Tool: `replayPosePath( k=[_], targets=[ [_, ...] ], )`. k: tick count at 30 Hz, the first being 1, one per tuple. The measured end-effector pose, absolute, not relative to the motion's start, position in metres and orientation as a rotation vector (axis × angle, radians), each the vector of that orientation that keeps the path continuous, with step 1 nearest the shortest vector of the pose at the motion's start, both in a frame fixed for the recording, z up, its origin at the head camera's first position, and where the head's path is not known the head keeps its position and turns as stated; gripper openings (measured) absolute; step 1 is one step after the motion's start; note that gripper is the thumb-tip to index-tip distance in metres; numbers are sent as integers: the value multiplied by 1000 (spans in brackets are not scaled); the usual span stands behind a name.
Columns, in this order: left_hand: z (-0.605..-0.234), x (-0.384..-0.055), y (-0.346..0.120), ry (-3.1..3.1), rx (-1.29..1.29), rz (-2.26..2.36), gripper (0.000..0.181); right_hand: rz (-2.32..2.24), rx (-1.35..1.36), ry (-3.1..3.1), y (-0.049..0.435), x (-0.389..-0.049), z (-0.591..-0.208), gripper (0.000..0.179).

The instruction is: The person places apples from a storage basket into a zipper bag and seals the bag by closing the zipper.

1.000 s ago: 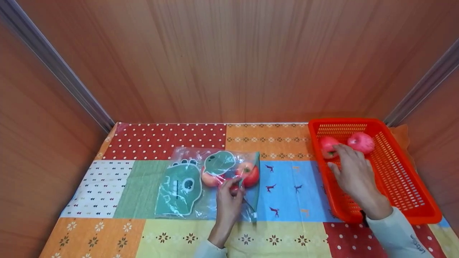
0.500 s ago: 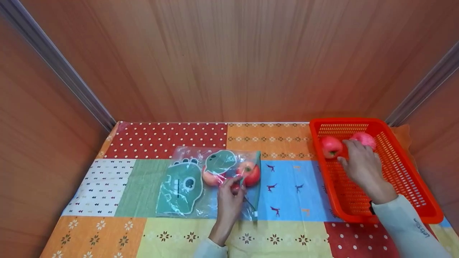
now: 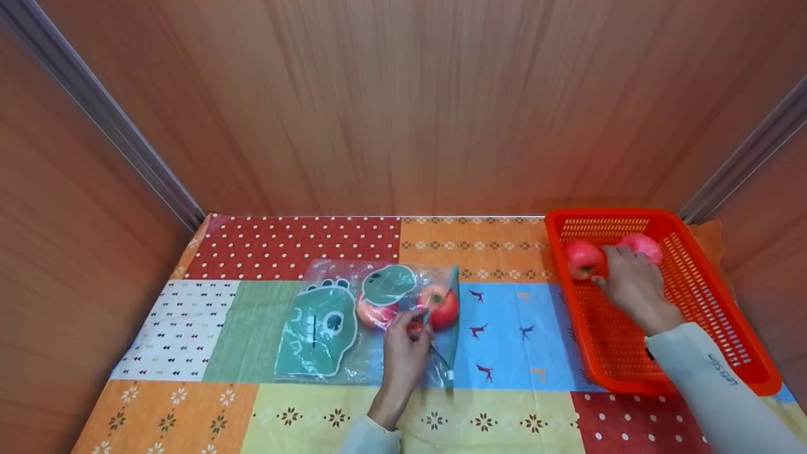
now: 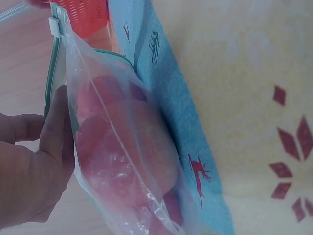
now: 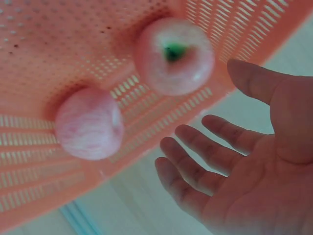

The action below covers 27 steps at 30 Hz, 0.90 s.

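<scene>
My left hand [image 3: 405, 353] pinches the upper layer of a clear zip bag [image 3: 318, 337] at its opening, beside the green zip edge. Red apples [image 3: 439, 308] lie inside the bag, seen through the plastic. In the left wrist view, thumb and fingers grip the lifted edge [image 4: 59, 78], with the white slider above them. Over the orange-red basket [image 3: 586, 356], my right hand [image 3: 633, 287] reaches with fingers spread and slightly bent. Below it in the basket are two apples, one at the left [image 3: 584, 259] and a pinker one [image 3: 643, 247] partly behind the fingers.
A patchwork cloth [image 3: 315, 246] covers the table. Wooden panels [image 3: 378, 113] rise at the back and both sides. The basket stands at the right, close to the side panel, with raised walls around it.
My right hand has shifted right within the basket, away from the left apple and toward the pinker one. My left hand keeps its pinch on the bag.
</scene>
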<state>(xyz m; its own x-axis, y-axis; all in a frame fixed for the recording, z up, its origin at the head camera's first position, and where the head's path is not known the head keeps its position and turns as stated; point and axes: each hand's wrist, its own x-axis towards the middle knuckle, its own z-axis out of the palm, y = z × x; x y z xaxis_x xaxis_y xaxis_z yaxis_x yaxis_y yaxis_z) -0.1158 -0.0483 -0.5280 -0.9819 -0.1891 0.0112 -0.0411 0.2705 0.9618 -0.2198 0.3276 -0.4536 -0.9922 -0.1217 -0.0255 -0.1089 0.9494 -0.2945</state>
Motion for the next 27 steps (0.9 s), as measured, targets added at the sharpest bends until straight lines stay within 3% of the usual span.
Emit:
replayPosePath(
  k=[14,27],
  targets=[
    [-529,-114,-48,-2392,204,-1804,36,-383,-228,3165,315,-238,-480,55],
    [-530,-114,-49,-2399,211,-1795,37,-350,-170,3106,309,-254,-491,76]
  ],
)
